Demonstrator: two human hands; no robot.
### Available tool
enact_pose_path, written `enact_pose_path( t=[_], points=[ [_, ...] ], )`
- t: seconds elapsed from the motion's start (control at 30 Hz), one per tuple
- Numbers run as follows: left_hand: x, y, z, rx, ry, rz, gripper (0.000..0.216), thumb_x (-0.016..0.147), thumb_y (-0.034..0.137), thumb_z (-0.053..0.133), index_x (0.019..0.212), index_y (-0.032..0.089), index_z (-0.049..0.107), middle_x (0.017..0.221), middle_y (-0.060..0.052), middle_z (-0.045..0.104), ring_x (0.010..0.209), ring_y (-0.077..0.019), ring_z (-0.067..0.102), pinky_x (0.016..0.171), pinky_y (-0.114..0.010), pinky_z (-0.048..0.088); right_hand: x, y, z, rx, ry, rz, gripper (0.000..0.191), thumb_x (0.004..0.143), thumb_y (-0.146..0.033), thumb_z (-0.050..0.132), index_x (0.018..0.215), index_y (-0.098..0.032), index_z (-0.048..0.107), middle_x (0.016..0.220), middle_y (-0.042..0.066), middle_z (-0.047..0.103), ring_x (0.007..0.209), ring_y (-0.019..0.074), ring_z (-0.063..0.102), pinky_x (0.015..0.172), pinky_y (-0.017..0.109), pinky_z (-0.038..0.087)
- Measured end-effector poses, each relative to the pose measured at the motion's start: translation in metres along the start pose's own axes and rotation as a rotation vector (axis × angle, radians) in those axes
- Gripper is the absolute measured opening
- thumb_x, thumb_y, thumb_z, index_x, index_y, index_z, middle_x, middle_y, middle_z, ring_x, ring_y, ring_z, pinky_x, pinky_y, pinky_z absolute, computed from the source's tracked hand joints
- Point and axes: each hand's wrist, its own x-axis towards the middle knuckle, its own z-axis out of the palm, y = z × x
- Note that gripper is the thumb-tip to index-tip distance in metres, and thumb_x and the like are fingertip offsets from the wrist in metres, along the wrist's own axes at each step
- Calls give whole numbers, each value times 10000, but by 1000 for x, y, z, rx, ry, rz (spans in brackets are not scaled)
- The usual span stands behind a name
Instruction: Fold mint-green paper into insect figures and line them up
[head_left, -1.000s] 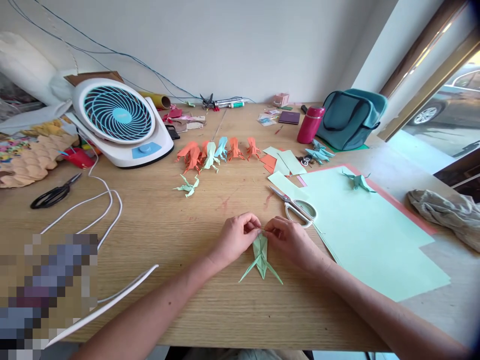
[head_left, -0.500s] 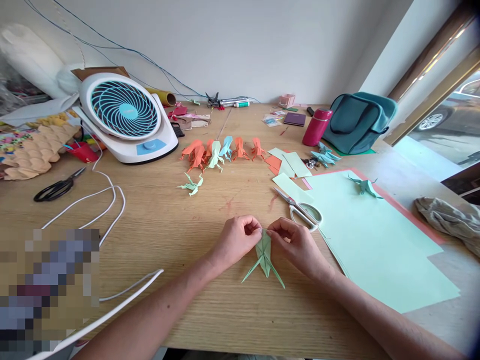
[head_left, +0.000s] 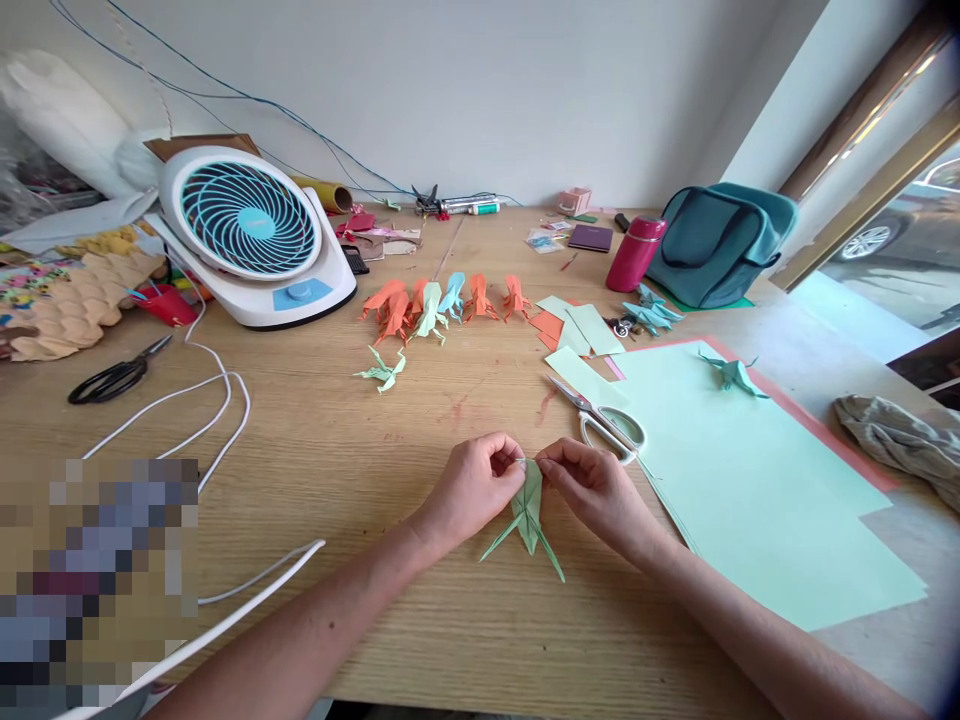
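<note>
Between my hands hangs a pale green origami figure, a narrow folded body with two thin legs splayed toward me. My left hand pinches its upper left edge between thumb and fingers. On the other side, my right hand has thumb and fingertips pressed together at the upper right edge. The fingers hide the top of the figure. Scissors with white handles lie just beyond my right hand. Farther off stand several finished origami figures in orange, blue and green.
Large light green sheets cover the right side, with a teal origami figure on top. Small paper pieces, a pink bottle and a teal bag sit behind. At left are a fan, black scissors and white cable.
The origami figure's legs have swung slightly, the right one a little lower and leftward. Both hands keep nearly the same place and pinch.
</note>
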Motion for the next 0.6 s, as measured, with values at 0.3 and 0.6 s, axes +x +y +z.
enact_pose_path(
  t=[0.3,0.6],
  points=[
    [-1,-2,1,-51,-10,-7,72,794,194,578,743,163,617,691,5,625,644,-117,557,613,-214,438,-1,-8,5,-82,40,39,189,835,-260,609,683,-190,521,610,-40,481,550,110,417,497,239,323],
    [1,-8,5,-71,-26,8,80,782,193,581,715,163,612,667,14,606,629,-110,538,597,-208,428,-3,-5,8,-232,111,-66,221,871,-244,573,673,-198,487,626,-38,471,564,113,407,502,238,321]
  ],
)
